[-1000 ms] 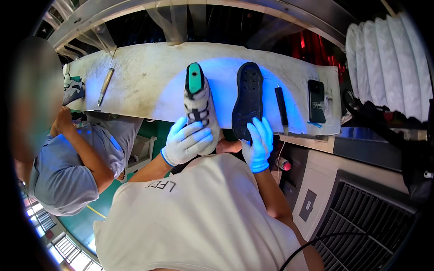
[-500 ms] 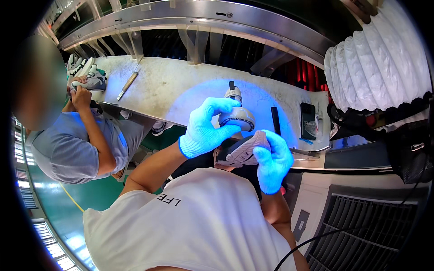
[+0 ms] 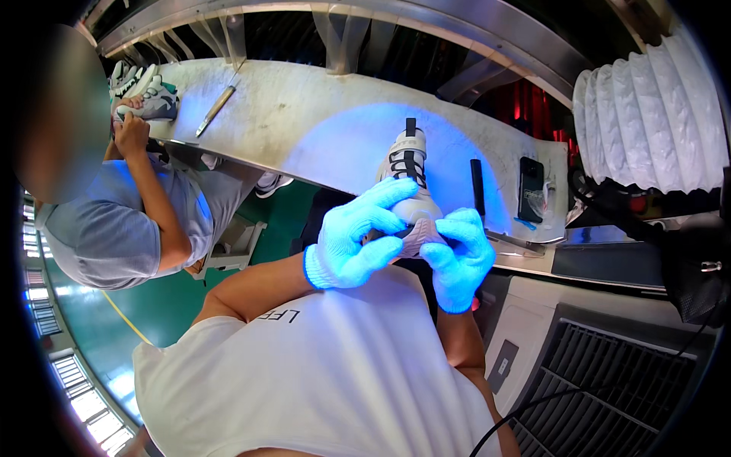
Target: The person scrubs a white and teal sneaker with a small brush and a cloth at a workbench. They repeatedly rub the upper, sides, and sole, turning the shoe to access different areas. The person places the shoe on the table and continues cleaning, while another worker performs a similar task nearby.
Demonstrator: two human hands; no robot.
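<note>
A pale shoe upper [image 3: 417, 204] with dark laces lies in blue light, its heel pull tab pointing away from me and its toe toward me. My left hand [image 3: 358, 238], in a knitted glove, grips the upper's left side near the toe. At the toe end a light ribbed shoe sole [image 3: 420, 235] meets the upper. My gloved right hand [image 3: 462, 255] pinches the sole's right side between thumb and fingers. The gloves hide the rest of the sole, and whether the two parts touch all along the toe I cannot tell.
A black bar-like tool [image 3: 477, 186] and a phone [image 3: 531, 189] lie right on the worktable [image 3: 266, 99]. A wooden-handled tool [image 3: 216, 111] lies left. Another person [image 3: 126, 221] handles a shoe [image 3: 158, 103] at far left. A white ribbed duct [image 3: 647, 122] hangs at right.
The upper has turned from toe-edge view to laces-up, heel pointing away. The sole has been brought up against its toe. Both hands have come closer together.
</note>
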